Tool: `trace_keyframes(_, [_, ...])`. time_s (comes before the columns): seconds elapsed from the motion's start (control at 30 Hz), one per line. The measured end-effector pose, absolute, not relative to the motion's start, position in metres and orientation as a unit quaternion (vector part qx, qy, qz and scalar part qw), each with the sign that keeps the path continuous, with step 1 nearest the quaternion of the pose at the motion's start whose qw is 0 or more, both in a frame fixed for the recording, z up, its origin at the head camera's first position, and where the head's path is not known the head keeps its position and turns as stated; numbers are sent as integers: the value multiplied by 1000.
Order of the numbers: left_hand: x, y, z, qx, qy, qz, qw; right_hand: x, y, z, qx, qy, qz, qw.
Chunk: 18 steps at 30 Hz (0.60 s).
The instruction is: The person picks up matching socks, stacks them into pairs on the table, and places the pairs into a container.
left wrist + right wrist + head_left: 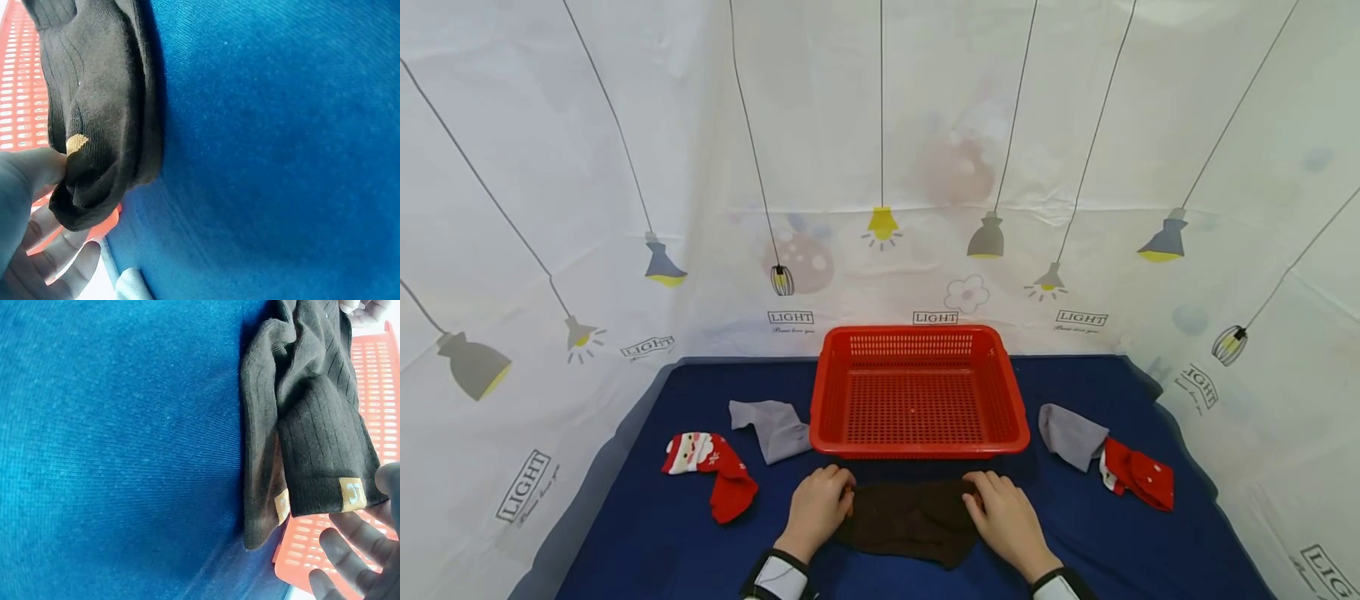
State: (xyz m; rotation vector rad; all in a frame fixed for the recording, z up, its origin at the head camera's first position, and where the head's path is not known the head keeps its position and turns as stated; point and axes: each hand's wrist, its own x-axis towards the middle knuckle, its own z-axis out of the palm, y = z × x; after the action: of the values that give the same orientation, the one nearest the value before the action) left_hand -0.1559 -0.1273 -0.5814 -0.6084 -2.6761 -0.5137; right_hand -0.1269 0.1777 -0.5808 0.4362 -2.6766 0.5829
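Note:
A pair of dark brown socks [910, 521] lies spread across the front of the blue cloth, near the basket. At its left end, my left hand [817, 508] pinches the edge between thumb and fingers; a tan patch shows on the ribbed knit beside the left thumb [40, 165]. My right hand [1006, 517] pinches the upper cuff [328, 456], which bears a tan label, at the right end. Beneath that cuff, a second cuff with its own tan label [282, 506] hangs apart from it.
Behind the hands stands a red plastic basket [917, 451]. To its left lie a grey sock [775, 429] and a red Santa sock [730, 483]. Another grey sock [1071, 435] and red sock [1142, 477] lie to its right. White printed sheeting surrounds the blue cloth [647, 533].

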Motion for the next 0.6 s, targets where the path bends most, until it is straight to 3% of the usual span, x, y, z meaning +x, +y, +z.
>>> trace_keyframes(0.37, [-148,-129,-589,-189,-947,-169,199,-124,183,-589,143,-955,191,176])
trace_keyframes(0.6, [-128,-134,-584,-179,-955,-162,171,-116,189,-597,136,-961,190,148])
